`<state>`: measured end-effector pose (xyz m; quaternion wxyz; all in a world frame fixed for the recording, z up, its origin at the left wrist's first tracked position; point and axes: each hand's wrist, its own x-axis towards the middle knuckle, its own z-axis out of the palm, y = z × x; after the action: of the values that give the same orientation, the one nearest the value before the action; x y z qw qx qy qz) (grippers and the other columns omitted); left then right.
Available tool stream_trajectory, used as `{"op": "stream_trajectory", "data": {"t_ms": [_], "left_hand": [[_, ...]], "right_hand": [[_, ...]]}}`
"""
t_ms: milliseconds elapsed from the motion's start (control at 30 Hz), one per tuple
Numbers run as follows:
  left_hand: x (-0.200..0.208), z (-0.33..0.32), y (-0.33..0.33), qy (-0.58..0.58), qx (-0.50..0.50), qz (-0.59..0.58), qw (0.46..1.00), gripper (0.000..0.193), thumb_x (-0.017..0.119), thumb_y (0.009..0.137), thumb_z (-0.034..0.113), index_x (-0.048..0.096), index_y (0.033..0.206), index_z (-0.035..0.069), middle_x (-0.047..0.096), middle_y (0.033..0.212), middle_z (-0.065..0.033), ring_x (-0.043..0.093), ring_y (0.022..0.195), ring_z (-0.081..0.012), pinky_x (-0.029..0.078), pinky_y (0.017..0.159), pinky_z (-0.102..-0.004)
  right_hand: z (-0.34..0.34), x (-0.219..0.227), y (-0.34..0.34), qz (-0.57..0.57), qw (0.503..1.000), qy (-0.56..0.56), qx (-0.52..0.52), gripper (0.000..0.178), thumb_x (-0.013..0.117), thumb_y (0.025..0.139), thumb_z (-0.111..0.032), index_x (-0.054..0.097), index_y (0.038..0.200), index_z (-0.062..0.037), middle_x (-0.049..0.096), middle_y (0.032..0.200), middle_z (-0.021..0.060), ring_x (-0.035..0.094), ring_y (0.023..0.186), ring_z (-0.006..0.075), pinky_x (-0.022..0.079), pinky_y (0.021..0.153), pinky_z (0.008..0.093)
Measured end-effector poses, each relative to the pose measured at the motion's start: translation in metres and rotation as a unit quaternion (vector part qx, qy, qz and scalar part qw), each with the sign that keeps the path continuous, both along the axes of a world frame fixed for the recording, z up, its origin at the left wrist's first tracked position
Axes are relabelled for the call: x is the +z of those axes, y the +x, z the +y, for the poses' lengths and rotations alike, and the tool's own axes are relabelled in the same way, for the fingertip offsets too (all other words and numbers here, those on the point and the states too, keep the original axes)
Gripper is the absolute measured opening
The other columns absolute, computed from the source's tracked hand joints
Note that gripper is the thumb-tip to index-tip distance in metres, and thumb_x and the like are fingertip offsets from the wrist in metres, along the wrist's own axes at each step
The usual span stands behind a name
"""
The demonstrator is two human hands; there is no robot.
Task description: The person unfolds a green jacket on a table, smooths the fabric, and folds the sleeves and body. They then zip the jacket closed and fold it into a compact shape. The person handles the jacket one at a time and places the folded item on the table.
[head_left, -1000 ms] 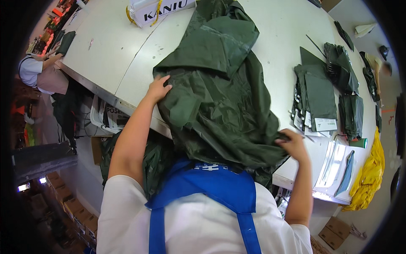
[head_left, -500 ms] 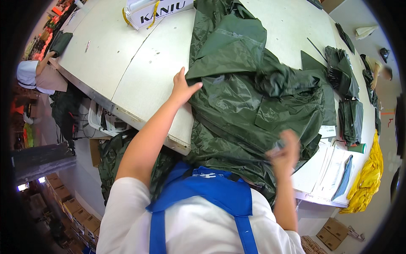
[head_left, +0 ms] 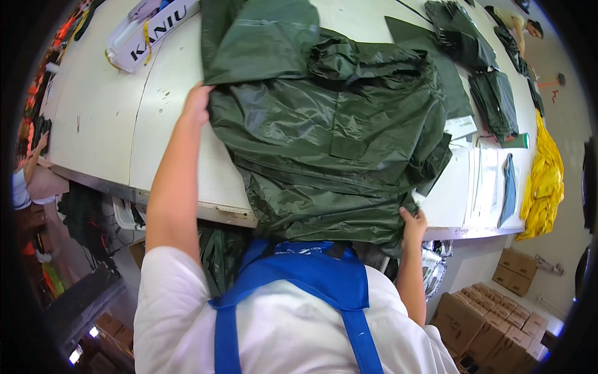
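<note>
A shiny dark green rain jacket (head_left: pixel 286 131) lies spread over the white table (head_left: pixel 168 93), with a zipper running across it and a pocket flap (head_left: pixel 347 124) on its front. At its far-left edge my left hand (head_left: pixel 198 104) is closed on the fabric. Near the front right, my right hand (head_left: pixel 413 223) pinches the jacket's near corner, beside a small white tag-like piece (head_left: pixel 418 198). A gathered, crumpled part of the jacket (head_left: pixel 334 56) bunches up toward the far side, and folded green cloth covers its upper left.
Stacked dark green folded garments (head_left: pixel 494 103) are at the right, near papers (head_left: pixel 479 181), a blue strip (head_left: pixel 507 187) and yellow cloth (head_left: pixel 542 181) hanging over the edge. A white box (head_left: pixel 149 37) stands far left. Cardboard boxes (head_left: pixel 486 318) fill the lower right. Other people work at both sides.
My left hand has closed on the jacket's edge from a spread pose. My right hand has come down and taken hold of the near right corner. The jacket lies flatter; the view has shifted.
</note>
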<state>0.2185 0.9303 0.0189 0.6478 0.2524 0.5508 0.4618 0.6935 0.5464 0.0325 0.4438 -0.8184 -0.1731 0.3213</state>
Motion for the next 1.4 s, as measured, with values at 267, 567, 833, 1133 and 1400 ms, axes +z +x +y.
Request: {"op": "stream_trajectory", "data": {"t_ms": [267,567,833,1133,1400], "left_hand": [[0.101,-0.219,-0.020,0.020,0.165,-0.033,0.986,0.042,0.042,0.085,0.002,0.048,0.126,0.002,0.057,0.119,-0.0148,0.056,0.110,-0.0271,0.047,0.094,-0.0407],[0.098,-0.299,-0.001,-0.064,-0.355,0.433,0.826,0.047,0.071,0.075,0.047,0.066,0.091,0.003,0.066,0.079,-0.0138,0.064,0.074,-0.0243,0.050,0.067,-0.0344],[0.042,-0.191,0.059,0.114,-0.295,0.473,0.822,0.098,0.077,0.070,0.027,0.018,0.143,0.000,0.050,0.127,-0.0224,0.052,0.114,-0.0372,0.043,0.095,-0.0416],[0.098,-0.146,-0.011,0.212,-0.092,-0.109,0.967,0.015,0.061,0.083,0.003,0.057,0.097,0.008,0.061,0.091,-0.0022,0.057,0.081,-0.0111,0.047,0.072,-0.0252],[0.248,-0.015,-0.096,0.365,0.149,-0.124,0.911,0.031,0.056,0.090,0.013,0.043,0.117,0.008,0.057,0.105,-0.0122,0.060,0.092,-0.0244,0.051,0.081,-0.0382]], "right_hand": [[0.075,0.194,0.142,-0.468,0.878,0.069,0.068,0.059,0.075,0.077,-0.030,0.055,0.121,0.0032,0.062,0.110,0.0167,0.058,0.098,0.0254,0.043,0.090,0.0340],[0.117,0.138,0.088,-0.513,0.814,0.068,0.264,0.042,0.061,0.085,-0.007,0.053,0.126,-0.0093,0.058,0.122,0.0138,0.055,0.112,0.0269,0.045,0.089,0.0359],[0.090,0.092,-0.095,-0.280,0.638,-0.127,0.706,0.090,0.084,0.057,-0.030,0.042,0.136,-0.0179,0.038,0.144,0.0060,0.067,0.081,0.0250,0.054,0.072,0.0357],[0.059,0.071,-0.037,-0.345,0.787,-0.043,0.510,0.021,0.057,0.070,0.003,0.065,0.088,-0.0052,0.063,0.077,0.0122,0.063,0.071,0.0268,0.051,0.067,0.0352],[0.338,0.331,-0.028,-0.544,0.704,0.234,0.392,0.028,0.053,0.093,-0.025,0.061,0.105,-0.0007,0.065,0.087,0.0101,0.060,0.082,0.0168,0.046,0.075,0.0292]]}}
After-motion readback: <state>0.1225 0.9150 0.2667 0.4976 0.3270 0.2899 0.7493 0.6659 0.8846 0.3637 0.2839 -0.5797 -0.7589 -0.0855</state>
